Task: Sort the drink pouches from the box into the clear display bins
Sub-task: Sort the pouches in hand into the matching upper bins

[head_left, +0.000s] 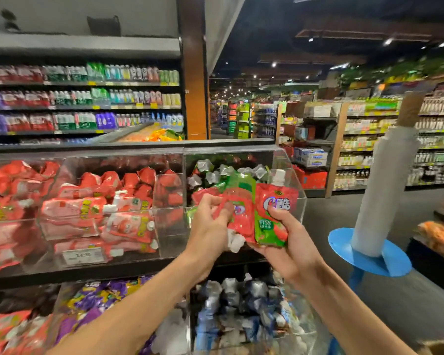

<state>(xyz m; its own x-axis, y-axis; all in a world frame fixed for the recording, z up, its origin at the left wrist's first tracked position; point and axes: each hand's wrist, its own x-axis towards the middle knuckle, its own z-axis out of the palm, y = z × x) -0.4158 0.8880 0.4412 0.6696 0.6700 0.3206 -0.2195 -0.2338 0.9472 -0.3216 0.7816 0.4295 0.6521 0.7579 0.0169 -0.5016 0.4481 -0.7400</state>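
My left hand (210,226) grips an upside-down red and green drink pouch (237,201), its white cap pointing down. My right hand (287,242) holds an upright red and green pouch (274,208) with a white cap on top. Both pouches hover in front of the right-hand clear display bin (296,180), which holds several pouches of the same kind. To its left, the middle clear bin (169,216) and the left clear bin (23,221) are filled with red pouches. A corner of a cardboard box (441,347) shows at the bottom right.
Lower bins hold purple pouches (98,301) and blue-silver pouches (239,303). A white roll on a blue stand (372,254) rises to the right. Shelves of bottles (87,98) fill the back left. An aisle floor (326,213) runs behind the bins toward more shelves.
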